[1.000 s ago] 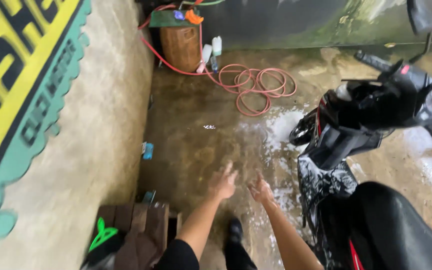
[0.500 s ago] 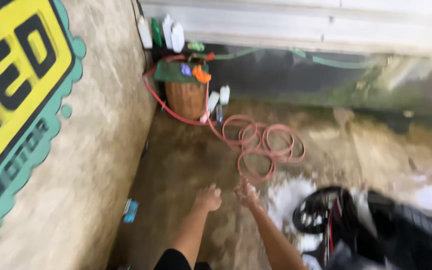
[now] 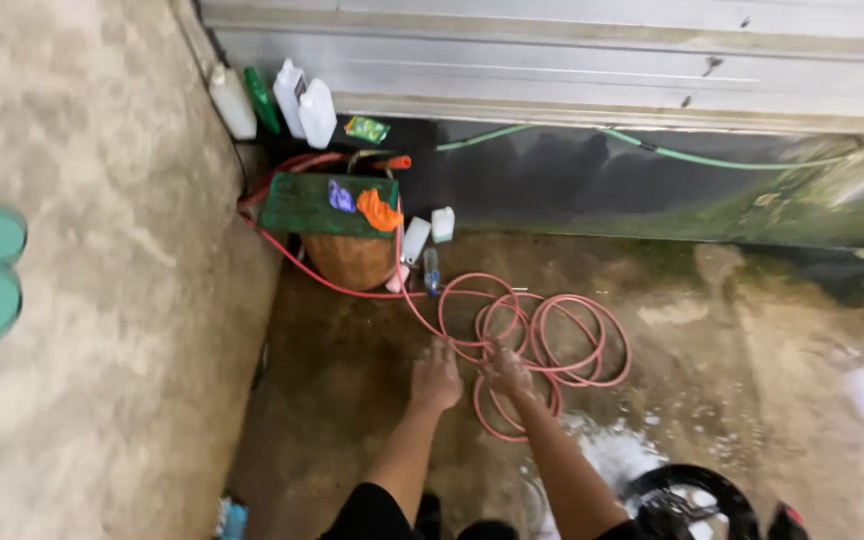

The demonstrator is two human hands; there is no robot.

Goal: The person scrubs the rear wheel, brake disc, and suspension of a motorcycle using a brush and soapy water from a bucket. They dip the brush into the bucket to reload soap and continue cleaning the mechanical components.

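My left hand (image 3: 436, 378) and my right hand (image 3: 508, 372) are stretched out side by side over a wet concrete floor, fingers loosely apart, holding nothing. Just beyond and under the right hand lies a coiled pink hose (image 3: 542, 340). The hose runs left to a brown bucket (image 3: 350, 258) topped by a green board (image 3: 312, 205) with purple and orange cloths on it.
Several white and green bottles (image 3: 302, 105) stand on a ledge at the back left, and smaller bottles (image 3: 428, 235) sit beside the bucket. A green hose (image 3: 712, 160) runs along the dark back wall. A black motorcycle wheel (image 3: 690, 500) and soap foam (image 3: 612, 455) lie at bottom right.
The view has swung up and forward toward the back wall. The motorcycle has dropped mostly out of view. Both hands have stayed extended and now reach the coiled hose.
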